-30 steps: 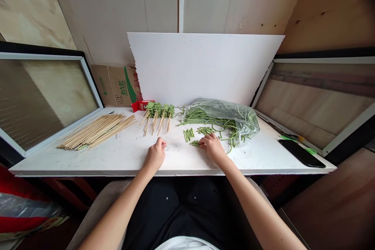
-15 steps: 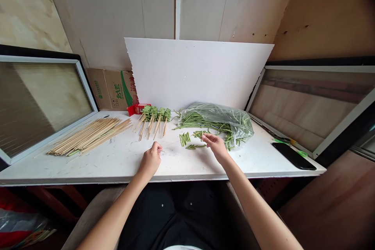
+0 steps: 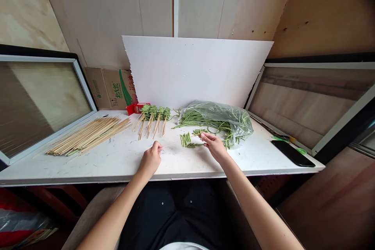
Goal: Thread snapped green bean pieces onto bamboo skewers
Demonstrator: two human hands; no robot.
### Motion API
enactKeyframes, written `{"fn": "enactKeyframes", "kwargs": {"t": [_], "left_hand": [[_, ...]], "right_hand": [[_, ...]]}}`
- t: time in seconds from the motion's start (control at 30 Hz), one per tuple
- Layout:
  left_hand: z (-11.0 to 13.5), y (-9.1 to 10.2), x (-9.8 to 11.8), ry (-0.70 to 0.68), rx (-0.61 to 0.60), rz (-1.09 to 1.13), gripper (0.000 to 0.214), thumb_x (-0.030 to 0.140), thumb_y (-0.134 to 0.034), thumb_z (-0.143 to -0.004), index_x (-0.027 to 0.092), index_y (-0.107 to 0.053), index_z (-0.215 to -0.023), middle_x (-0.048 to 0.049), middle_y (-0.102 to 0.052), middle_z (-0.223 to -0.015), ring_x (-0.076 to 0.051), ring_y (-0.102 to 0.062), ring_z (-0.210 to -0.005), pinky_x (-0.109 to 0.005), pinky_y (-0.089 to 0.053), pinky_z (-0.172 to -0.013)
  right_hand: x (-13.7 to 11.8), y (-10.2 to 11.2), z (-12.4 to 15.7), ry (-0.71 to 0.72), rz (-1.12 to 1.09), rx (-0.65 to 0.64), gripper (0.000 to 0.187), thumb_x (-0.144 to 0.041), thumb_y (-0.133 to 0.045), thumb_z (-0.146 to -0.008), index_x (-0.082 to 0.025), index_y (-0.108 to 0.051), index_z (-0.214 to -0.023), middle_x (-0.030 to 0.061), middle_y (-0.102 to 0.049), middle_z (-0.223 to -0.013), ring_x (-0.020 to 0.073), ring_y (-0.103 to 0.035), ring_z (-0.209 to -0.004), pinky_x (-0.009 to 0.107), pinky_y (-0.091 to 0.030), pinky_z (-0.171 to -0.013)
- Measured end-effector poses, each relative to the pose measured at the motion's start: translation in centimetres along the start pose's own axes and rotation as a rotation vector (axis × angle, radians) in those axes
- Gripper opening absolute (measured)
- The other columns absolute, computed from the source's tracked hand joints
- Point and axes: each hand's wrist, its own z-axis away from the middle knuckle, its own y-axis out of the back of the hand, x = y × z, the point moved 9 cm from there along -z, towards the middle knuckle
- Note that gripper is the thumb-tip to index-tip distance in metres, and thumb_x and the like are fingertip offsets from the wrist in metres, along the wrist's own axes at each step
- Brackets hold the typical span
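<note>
My left hand (image 3: 150, 160) is closed in a pinch on a thin bamboo skewer (image 3: 170, 145), which points right. My right hand (image 3: 215, 146) is pinched shut above the cut beans, and a tan stick end shows at its fingertips. It lines up with the skewer from my left hand; the middle stretch is hard to make out. Just left of my right hand lies a row of cut green bean pieces (image 3: 185, 140). Behind it, long green beans (image 3: 202, 120) stick out of a clear plastic bag (image 3: 222, 109).
Loose bamboo skewers (image 3: 88, 134) lie in a pile at the left. Several skewers threaded with bean pieces (image 3: 158, 112) lie at the back, beside a red box (image 3: 136, 108). A black phone (image 3: 291, 153) rests at the right edge. A white board (image 3: 199, 72) stands behind.
The skewer at my left hand shows more clearly. My right hand has shifted very slightly, and a tan stick end now shows at its fingertips. The view has moved a little.
</note>
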Motion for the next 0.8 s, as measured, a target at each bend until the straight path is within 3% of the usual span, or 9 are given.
{"fn": "enactKeyframes", "kwargs": {"t": [0.2,0.8], "left_hand": [[-0.11,-0.19,0.01,-0.007,-0.016,0.026,0.025,0.001,-0.046,-0.088,0.025,-0.051,-0.096,-0.004,-0.075,-0.091,-0.023,-0.076,-0.094,-0.027,-0.052,-0.068],[-0.13,-0.21,0.05,0.01,-0.021,0.009,0.019,0.007,-0.045,-0.093,0.024,-0.054,-0.098,-0.006,-0.075,-0.09,-0.024,-0.075,-0.089,-0.029,-0.053,-0.069]], "right_hand": [[0.22,-0.3,0.03,-0.03,-0.031,-0.005,0.04,-0.052,-0.088,-0.069,-0.025,-0.081,-0.098,0.0074,-0.074,-0.106,0.0207,-0.061,-0.092,0.03,-0.041,-0.069],[0.15,-0.5,0.4,-0.045,-0.028,0.0,0.046,-0.058,-0.086,-0.069,-0.025,-0.08,-0.1,0.0084,-0.073,-0.112,0.022,-0.06,-0.093,0.03,-0.045,-0.07]]}}
